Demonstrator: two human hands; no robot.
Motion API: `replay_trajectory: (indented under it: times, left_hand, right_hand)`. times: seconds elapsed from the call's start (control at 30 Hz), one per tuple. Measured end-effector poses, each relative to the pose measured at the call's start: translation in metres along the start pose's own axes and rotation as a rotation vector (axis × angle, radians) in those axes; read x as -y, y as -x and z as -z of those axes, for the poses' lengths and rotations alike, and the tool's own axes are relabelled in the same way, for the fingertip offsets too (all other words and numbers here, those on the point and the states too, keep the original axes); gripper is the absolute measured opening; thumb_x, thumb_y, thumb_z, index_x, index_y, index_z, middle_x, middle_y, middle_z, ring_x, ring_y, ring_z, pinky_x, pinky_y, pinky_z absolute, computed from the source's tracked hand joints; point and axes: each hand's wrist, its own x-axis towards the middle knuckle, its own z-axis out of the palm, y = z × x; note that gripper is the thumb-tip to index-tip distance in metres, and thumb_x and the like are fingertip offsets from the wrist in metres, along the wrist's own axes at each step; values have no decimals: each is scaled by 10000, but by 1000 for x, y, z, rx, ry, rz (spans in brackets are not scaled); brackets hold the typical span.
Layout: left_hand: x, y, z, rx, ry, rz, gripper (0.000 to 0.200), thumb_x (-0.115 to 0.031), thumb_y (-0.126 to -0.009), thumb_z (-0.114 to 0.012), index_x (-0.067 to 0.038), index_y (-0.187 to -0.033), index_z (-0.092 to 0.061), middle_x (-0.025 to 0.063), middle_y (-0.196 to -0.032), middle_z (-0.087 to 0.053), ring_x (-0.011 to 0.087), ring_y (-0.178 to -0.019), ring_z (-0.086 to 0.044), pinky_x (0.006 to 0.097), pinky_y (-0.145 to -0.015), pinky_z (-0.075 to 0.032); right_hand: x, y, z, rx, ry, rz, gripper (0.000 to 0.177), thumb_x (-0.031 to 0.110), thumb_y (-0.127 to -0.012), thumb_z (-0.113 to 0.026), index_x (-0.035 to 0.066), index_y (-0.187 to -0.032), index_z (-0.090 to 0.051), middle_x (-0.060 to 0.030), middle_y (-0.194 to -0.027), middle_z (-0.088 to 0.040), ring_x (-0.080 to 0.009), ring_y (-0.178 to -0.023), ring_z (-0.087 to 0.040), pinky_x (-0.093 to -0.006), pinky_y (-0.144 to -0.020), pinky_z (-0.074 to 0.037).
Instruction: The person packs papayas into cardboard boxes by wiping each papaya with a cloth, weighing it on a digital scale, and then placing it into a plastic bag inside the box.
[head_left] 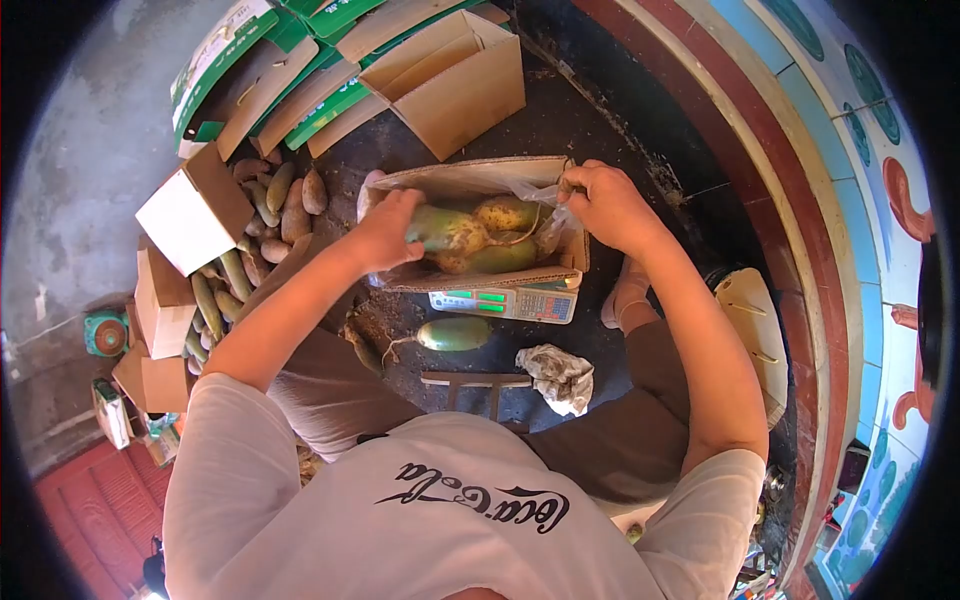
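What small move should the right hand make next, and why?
Probably ease the clear plastic inward over the green radishes: the right hand seems to pinch it at the right end of the carton, and the radishes lie largely uncovered.

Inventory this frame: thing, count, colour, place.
carton: 1, brown, on scale
scale: 1, white, under carton
radishes: 3+, greenish, in carton
bag: 1, clear, in carton
loose radish: 1, green, floor
wad: 1, whitish, floor
bar: 1, brown, beside wad
roots: many, green and brown, left
boxes: several, mostly brown, upper left
panel: 1, red, lower left
tiles: many, blue, right
shirt: 1, white, bottom
trousers: 1, brown, bottom
left hand: 1, at radishes
right hand: 1, at bag
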Motion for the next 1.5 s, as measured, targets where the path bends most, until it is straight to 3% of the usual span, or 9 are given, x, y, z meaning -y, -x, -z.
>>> replay_trajectory:
  times: [0.17, 0.27, 0.47, 0.77, 0.93, 1.07, 1.27, 1.47, 1.5]
  left_hand:
    - [-31, -23, -13, 182, -557, -1, 869, -273, -632, -781, -15, -1310, -303, 205, -1244, -434, 345, -1129, -468, 394, -946, -397]
    - [-12, -47, -43, 318, -575, 183, 758, -333, -679, -743, -14, -1252, -362, 192, -1093, -539, 320, -992, -564, 392, -851, -454]
    - [-21, -55, -47, 15, -405, -31, 533, -342, -777, -649, -37, -1157, -433, 206, -977, -584, 305, -904, -600, 390, -716, -490]
    - [-44, -75, -48, 125, -626, -111, 345, -172, -741, -636, -52, -1056, -561, 151, -873, -633, 284, -843, -625, 371, -692, -495]
    - [-48, -84, -49, 228, -767, -165, 200, -102, -718, -631, -63, -911, -666, 111, -896, -657, 256, -887, -639, 359, -708, -512]
    - [-50, -95, -50, 382, -724, -107, 187, -88, -707, -641, -89, -884, -698, 98, -976, -661, 252, -927, -636, 351, -744, -516]
    - [-33, -116, -85, 313, -760, 30, 176, -109, -750, -601, -103, -896, -699, 92, -1024, -655, 252, -979, -616, 358, -762, -512]
    - [-38, -95, -72, 224, -854, -89, 189, -111, -767, -582, -90, -931, -673, 84, -1004, -643, 256, -966, -609, 365, -781, -497]
    - [-39, -87, -68, 105, -791, -66, 202, -142, -766, -596, -99, -951, -666, 80, -994, -644, 263, -964, -606, 369, -783, -496]
  right_hand:
    - [0, 4, -2, 6, -2, 18, 141, 48, -747, -509, 29, -830, -621, -153, -811, -549, -328, -816, -560, -387, -752, -435]
    - [6, 6, 1, 37, 7, 8, 136, 47, -751, -510, 20, -827, -620, -158, -828, -557, -331, -823, -563, -385, -753, -436]
    - [7, 4, -1, 50, -21, -9, 129, 45, -752, -517, 13, -824, -619, -167, -852, -567, -332, -827, -569, -381, -745, -441]
    - [7, -1, -2, -14, -106, -36, 116, 43, -745, -520, 8, -800, -616, -153, -833, -572, -293, -798, -577, -356, -728, -443]
    - [11, -5, -3, 13, -110, -37, 117, 41, -743, -516, 6, -796, -614, -155, -828, -573, -286, -790, -580, -355, -725, -446]
    - [9, -2, -4, 70, -35, -71, 205, 156, -797, -569, 0, -918, -626, -196, -956, -584, -350, -932, -559, -416, -846, -435]
    - [10, -2, -11, 37, 120, -67, 234, 176, -801, -568, 25, -969, -627, -191, -978, -575, -343, -940, -571, -407, -837, -452]
    - [34, 12, -12, 30, 431, 0, 200, 176, -766, -616, 59, -928, -621, -176, -944, -578, -320, -880, -594, -395, -779, -477]
    - [28, 11, -14, 16, 460, 45, 203, 156, -751, -622, 57, -929, -621, -182, -945, -581, -317, -879, -603, -392, -768, -486]
